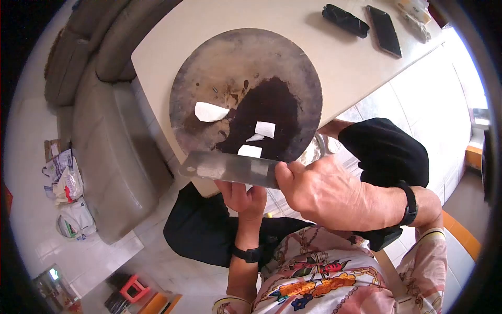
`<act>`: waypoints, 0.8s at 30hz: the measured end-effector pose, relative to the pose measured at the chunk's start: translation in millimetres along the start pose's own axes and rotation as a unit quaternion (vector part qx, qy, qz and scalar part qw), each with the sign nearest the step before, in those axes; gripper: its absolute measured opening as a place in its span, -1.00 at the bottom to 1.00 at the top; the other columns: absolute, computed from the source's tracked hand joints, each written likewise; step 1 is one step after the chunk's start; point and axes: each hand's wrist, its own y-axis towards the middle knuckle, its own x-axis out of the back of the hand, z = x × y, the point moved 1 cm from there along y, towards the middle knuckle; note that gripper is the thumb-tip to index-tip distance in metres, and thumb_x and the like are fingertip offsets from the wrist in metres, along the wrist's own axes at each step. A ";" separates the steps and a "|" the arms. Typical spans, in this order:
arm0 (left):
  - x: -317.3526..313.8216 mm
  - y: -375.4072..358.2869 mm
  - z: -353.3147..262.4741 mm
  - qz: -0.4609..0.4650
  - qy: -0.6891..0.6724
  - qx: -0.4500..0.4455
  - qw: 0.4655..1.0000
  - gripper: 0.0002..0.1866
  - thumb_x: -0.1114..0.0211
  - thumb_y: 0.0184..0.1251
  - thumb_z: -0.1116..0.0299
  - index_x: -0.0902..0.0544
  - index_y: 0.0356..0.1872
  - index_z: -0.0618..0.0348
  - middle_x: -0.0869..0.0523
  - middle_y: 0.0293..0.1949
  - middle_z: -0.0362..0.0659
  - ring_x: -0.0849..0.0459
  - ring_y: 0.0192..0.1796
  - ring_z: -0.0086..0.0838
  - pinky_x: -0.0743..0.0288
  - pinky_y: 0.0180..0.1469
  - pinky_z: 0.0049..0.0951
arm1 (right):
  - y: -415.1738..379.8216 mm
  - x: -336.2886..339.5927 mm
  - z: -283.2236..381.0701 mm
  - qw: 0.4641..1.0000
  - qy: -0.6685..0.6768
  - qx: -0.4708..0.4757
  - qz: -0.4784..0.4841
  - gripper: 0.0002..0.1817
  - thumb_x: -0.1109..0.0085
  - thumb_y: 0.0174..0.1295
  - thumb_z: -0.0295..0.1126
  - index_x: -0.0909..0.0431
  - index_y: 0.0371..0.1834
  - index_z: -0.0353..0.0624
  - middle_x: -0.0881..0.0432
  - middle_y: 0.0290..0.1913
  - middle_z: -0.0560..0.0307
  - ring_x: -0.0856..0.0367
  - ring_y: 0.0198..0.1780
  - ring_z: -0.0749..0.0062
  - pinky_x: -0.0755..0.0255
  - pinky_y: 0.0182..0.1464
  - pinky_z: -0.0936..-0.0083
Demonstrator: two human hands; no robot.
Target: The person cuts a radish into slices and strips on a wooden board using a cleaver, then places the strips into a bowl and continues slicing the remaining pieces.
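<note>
My right hand (316,191) is wrapped round the handle of a broad cleaver (235,168), whose blade reaches left across the near edge of a round, dark-stained chopping board (204,68). Below the blade is my left hand (241,198), its fingertips partly hidden behind the metal; whether it holds anything I cannot make out. White pieces lie on the board: a larger one (210,112) at the left, a squarish one (265,129) with a thin sliver beside it, and another (250,150) just above the blade.
The board rests on a pale table (157,47). At its far right are a black case (345,21), a phone (384,31) and a plastic bag (415,18). A grey sofa (112,157) stands left, with bags (70,188) on the floor beyond and a red stool (134,288) below.
</note>
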 end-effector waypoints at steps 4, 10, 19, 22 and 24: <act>3.0 -2.2 -1.3 0.004 -0.019 0.003 1.000 -0.73 -0.33 0.14 0.38 -0.65 -0.14 0.24 -0.63 0.03 0.07 -0.55 0.09 0.07 -0.42 0.17 -0.05 | -0.1 1.3 1.7 0.999 -0.014 0.005 0.034 -0.59 -0.08 -0.10 -0.59 -0.32 -0.18 -0.69 -0.49 -0.56 -0.14 -0.58 -0.64 0.13 -0.41 -0.65 0.38; 6.6 -5.7 -2.0 0.024 -0.011 0.017 1.000 -0.74 -0.36 0.12 0.35 -0.67 -0.17 0.22 -0.68 -0.03 -0.02 -0.60 0.02 0.05 -0.44 0.15 -0.06 | 4.9 -3.9 8.9 0.996 -0.086 0.012 0.033 -0.52 -0.09 -0.14 -0.57 -0.37 -0.14 -0.78 -0.50 -0.56 -0.09 -0.58 -0.62 0.30 -0.41 -0.66 0.48; 2.8 7.4 -6.3 0.013 0.020 -0.028 0.999 -0.79 -0.37 0.09 0.45 -0.65 -0.23 0.26 -0.63 -0.02 0.04 -0.55 0.03 0.01 -0.44 0.10 -0.14 | 26.5 -15.2 2.8 0.997 -0.079 0.020 0.002 -0.55 -0.12 -0.17 -0.56 -0.39 -0.20 -0.77 -0.52 -0.56 -0.13 -0.62 -0.54 0.25 -0.46 -0.60 0.47; -0.6 8.9 -9.3 -0.024 -0.082 0.033 0.996 -0.83 -0.34 0.12 0.49 -0.64 -0.25 0.27 -0.60 -0.04 -0.01 -0.53 -0.01 -0.07 -0.44 0.05 -0.16 | 33.2 -18.0 -2.3 0.998 -0.060 0.020 -0.003 -0.64 -0.13 -0.15 -0.56 -0.42 -0.29 -0.69 -0.55 -0.54 -0.15 -0.64 -0.50 0.18 -0.49 -0.55 0.43; -0.2 12.2 -11.6 -0.030 -0.073 0.016 0.997 -0.84 -0.34 0.11 0.51 -0.65 -0.25 0.27 -0.60 -0.07 -0.03 -0.53 -0.03 -0.11 -0.45 0.02 -0.19 | 34.1 -18.7 -3.7 0.999 -0.036 0.014 -0.023 -0.75 -0.14 -0.16 -0.58 -0.44 -0.38 -0.53 -0.55 -0.58 -0.13 -0.63 -0.53 0.11 -0.48 -0.55 0.36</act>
